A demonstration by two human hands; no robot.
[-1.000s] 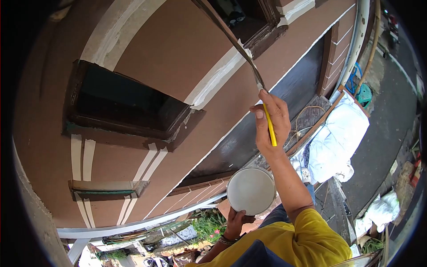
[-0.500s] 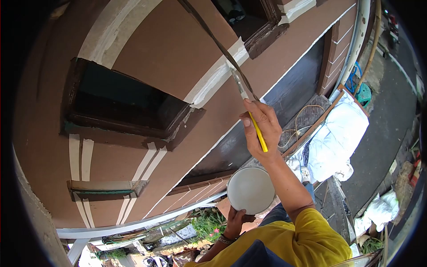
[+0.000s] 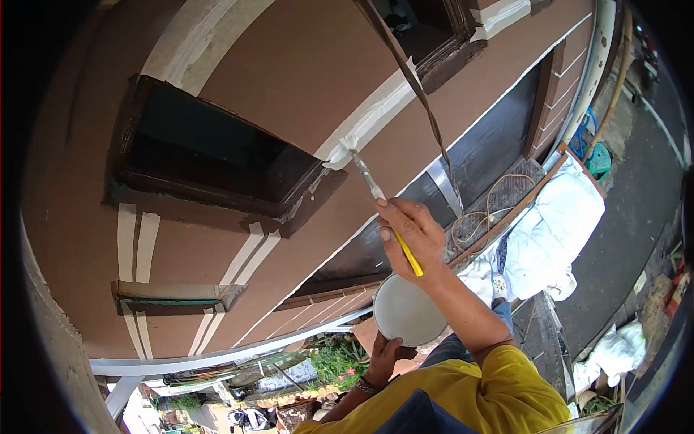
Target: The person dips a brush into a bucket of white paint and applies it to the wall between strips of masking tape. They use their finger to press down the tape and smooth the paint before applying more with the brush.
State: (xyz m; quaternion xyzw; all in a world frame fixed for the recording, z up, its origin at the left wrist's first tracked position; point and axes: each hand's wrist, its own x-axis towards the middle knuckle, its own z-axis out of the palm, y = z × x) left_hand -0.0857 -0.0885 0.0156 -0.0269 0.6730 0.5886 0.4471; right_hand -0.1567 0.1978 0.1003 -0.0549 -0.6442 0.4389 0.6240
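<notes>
My right hand [image 3: 416, 239] is closed around a paintbrush [image 3: 367, 176] with a yellow handle. Its bristle tip rests at the lower end of a white-painted band [image 3: 372, 108], edged with masking tape, that runs between two windows on the brown wall [image 3: 289, 87]. Below it, my left hand [image 3: 390, 354] grips the rim of a round bucket [image 3: 408, 311] with a pale, whitish inside; some of its rim lies behind my right forearm. The near window [image 3: 210, 152], dark-framed, sits just left of the brush tip.
A dark cable [image 3: 412, 76] hangs across the wall close to the brush. Pairs of tape strips [image 3: 137, 246] run below the near window. White sacks [image 3: 553, 217] lie on a ledge at right, beside a coiled cord [image 3: 481, 217]. Plants [image 3: 340, 365] and a road [image 3: 622, 210] are far below.
The brush in my right hand has moved down and left along the white band to its lower end. The cable now hangs farther right of the brush. My left hand still holds the bucket.
</notes>
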